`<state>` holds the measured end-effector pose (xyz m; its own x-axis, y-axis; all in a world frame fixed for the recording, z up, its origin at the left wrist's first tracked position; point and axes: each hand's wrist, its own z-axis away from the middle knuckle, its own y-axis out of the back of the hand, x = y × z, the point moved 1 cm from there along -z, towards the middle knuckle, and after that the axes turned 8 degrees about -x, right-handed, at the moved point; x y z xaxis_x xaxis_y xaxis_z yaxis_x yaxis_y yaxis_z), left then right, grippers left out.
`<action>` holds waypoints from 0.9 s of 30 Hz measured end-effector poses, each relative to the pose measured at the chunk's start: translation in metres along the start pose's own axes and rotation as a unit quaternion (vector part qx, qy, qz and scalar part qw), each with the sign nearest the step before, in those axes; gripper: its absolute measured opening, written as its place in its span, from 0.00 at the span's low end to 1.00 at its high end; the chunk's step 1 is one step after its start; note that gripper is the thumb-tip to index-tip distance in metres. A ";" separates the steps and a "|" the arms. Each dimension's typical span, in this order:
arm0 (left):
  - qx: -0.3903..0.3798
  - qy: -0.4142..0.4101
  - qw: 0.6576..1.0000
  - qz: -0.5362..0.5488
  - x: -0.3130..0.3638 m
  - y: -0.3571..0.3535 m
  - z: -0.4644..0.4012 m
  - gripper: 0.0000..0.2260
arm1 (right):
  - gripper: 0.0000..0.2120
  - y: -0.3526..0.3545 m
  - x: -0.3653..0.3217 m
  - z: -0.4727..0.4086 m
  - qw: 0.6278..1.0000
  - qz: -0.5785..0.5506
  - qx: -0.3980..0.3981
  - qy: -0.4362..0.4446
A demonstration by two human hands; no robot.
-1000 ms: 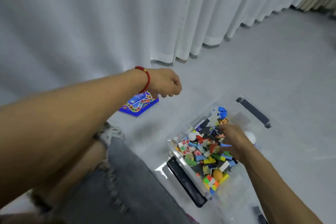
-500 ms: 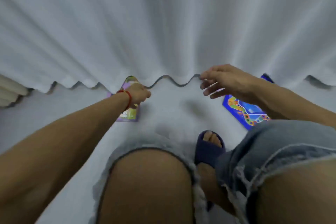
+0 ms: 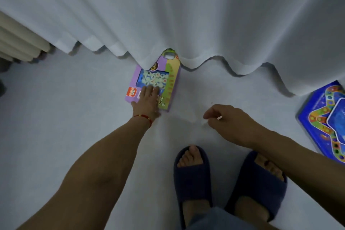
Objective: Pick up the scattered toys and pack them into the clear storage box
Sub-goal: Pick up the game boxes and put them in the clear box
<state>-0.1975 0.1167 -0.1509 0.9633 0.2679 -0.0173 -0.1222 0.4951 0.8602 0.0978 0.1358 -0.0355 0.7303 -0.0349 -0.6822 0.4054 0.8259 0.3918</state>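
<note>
one left hand (image 3: 147, 101) flat on toy pack (image 3: 164, 80) — floor.

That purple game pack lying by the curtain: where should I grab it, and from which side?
Take the purple game pack by its near short edge, coming from the person's side, probably thumb under and fingers on top. It lies flat on the floor with its far end tucked under the curtain hem, and the left hand already rests on that near end.
</note>
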 end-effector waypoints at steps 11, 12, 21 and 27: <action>-0.025 -0.085 0.996 -0.032 0.007 0.007 0.017 0.44 | 0.11 0.013 -0.014 0.035 0.999 0.022 0.026 0.009; -0.026 -0.082 0.996 -0.032 0.009 0.008 0.017 0.45 | 0.11 0.012 -0.013 0.039 0.999 0.022 0.036 0.013; 0.044 -0.075 0.990 -0.114 0.031 0.015 0.002 0.29 | 0.11 0.008 0.005 0.043 0.999 0.023 0.025 0.008; 0.044 -0.198 0.979 -0.011 0.072 0.045 0.057 0.33 | 0.10 0.026 -0.003 0.050 0.998 -0.041 0.052 -0.010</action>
<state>-0.1204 0.1116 -0.0842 0.9847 -0.0930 0.1475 -0.0956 0.4196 0.9026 0.1335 0.1292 0.0076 0.7033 -0.1117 -0.7021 0.5182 0.7567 0.3987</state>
